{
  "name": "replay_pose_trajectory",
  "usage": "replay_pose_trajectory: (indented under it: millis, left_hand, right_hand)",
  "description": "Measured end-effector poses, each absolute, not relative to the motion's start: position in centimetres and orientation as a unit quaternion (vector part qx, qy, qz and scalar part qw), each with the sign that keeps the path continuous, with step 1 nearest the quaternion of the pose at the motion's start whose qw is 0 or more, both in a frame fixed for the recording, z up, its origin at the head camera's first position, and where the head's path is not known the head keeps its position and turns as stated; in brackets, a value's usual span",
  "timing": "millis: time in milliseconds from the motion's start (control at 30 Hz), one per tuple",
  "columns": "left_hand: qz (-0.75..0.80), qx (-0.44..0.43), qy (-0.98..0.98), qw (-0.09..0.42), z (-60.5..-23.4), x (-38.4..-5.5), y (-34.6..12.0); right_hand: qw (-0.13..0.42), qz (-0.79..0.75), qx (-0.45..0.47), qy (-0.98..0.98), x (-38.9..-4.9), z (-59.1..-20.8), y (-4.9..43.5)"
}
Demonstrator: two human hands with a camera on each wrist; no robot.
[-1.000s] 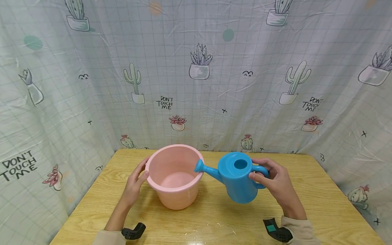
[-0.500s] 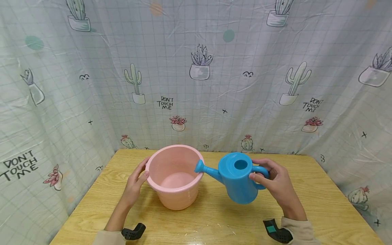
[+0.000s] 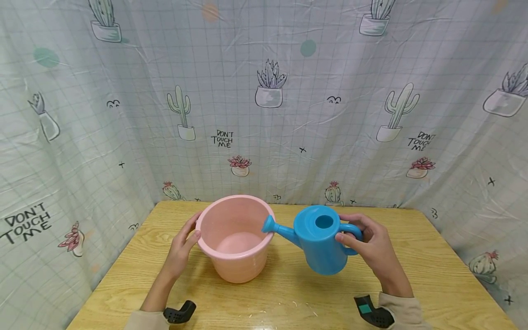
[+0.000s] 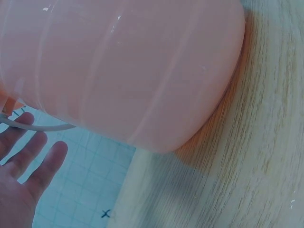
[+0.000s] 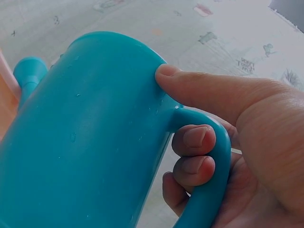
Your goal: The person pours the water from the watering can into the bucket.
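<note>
The pink plastic bucket (image 3: 239, 266) stands on the wooden table. At the left side of its rim my left hand (image 3: 181, 250) rests, thumb and fingertips touching the rim. In the left wrist view, three spread fingers (image 4: 50, 166) stay nearly straight beside the bucket's grey handle (image 4: 52, 127). My right hand (image 3: 369, 238) holds a blue watering can (image 3: 323, 252) by its handle (image 5: 218, 175), fingers curled through it and thumb (image 5: 199, 88) against the body. Tilted slightly left, the can has its spout head (image 3: 269, 224) over the bucket's right rim.
A few small wet spots (image 3: 294, 303) lie on the table (image 3: 412, 256) near its front. A curtain (image 3: 305, 114) printed with cacti hangs behind and along both sides. Each wrist bears a black strap device, left (image 3: 180, 313) and right (image 3: 373, 311).
</note>
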State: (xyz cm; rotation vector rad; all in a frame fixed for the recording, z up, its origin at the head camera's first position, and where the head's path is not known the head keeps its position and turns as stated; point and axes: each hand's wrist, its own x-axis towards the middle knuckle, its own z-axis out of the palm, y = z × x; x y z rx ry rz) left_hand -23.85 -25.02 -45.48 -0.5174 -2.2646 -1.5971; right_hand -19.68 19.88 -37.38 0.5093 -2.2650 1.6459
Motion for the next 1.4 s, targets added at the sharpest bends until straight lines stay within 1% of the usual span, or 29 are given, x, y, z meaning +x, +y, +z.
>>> replay_pose_trajectory:
  millis: [700, 1400]
  left_hand:
    - [-0.552, -0.184, -0.798, 0.160, -45.64, -23.93, -25.12]
    - [-0.551, -0.177, -0.800, 0.158, -45.47, -23.75, -25.02]
  right_hand:
    - [0.159, 0.561, 0.169, -0.794, -19.71, -37.43, 19.77]
    - [0.158, 0.567, 0.165, -0.792, -19.65, -37.38, 19.64]
